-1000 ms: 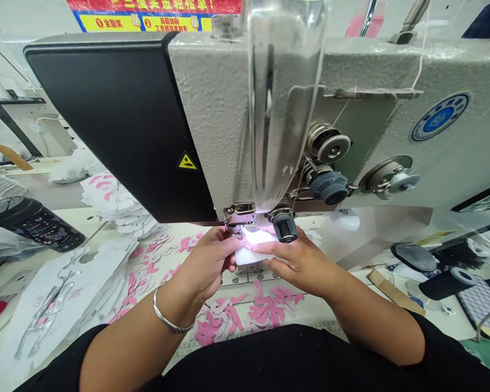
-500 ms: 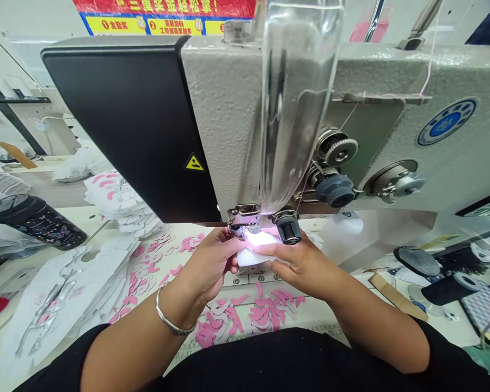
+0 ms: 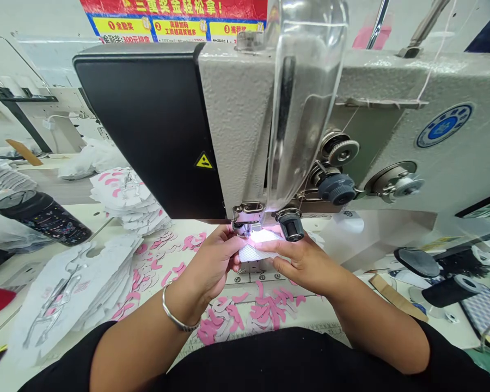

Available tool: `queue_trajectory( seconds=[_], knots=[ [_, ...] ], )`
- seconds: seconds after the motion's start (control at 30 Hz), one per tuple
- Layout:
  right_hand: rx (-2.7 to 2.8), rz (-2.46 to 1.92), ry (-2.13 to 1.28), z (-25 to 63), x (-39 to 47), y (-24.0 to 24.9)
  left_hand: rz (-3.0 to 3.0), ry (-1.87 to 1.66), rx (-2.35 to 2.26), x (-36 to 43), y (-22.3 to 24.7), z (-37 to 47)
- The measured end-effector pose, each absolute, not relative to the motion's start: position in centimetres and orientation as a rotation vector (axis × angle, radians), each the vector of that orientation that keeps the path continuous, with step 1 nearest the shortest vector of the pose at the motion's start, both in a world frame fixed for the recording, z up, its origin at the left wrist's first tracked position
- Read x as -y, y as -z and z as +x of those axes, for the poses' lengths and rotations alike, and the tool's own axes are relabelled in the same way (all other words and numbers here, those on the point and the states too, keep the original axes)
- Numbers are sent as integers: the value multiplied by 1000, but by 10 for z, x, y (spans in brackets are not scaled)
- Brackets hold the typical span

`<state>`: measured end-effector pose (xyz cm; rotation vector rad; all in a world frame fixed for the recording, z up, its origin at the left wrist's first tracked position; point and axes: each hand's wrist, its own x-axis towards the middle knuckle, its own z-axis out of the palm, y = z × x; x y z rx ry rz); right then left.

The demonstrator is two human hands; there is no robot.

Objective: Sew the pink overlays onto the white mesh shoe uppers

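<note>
A sewing machine (image 3: 237, 125) fills the upper middle of the head view, its lamp lighting the needle area. Under the needle lies a small white dotted fabric piece (image 3: 253, 252). My left hand (image 3: 216, 253) pinches the left edge of this piece between thumb and fingers, close to the presser foot (image 3: 245, 227). From the right, my right hand (image 3: 296, 255) rests on the same piece, index finger stretched across it and thumb at its near edge. The part of the fabric beneath the foot is hidden by glare and fingers.
Pink and white cut pieces (image 3: 265, 310) lie scattered around the machine bed. Stacked white panels (image 3: 77, 283) are at the left, with another stack (image 3: 126, 201) behind. A black patterned bottle (image 3: 44, 218) lies at far left, a black thread spool (image 3: 451, 289) at right.
The whole view has shifted slightly, so the machine head sits a little farther right. Both hands keep their hold on the fabric, which has barely moved.
</note>
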<state>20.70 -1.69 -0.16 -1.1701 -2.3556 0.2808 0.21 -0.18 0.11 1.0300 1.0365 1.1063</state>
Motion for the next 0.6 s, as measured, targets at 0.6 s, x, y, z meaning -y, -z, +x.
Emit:
queue_trajectory(
  seconds=[0.6],
  knots=[
    [2550,-905,-297,228,-9,-4,2817,-1329,-1201,23,25,-7]
  ],
)
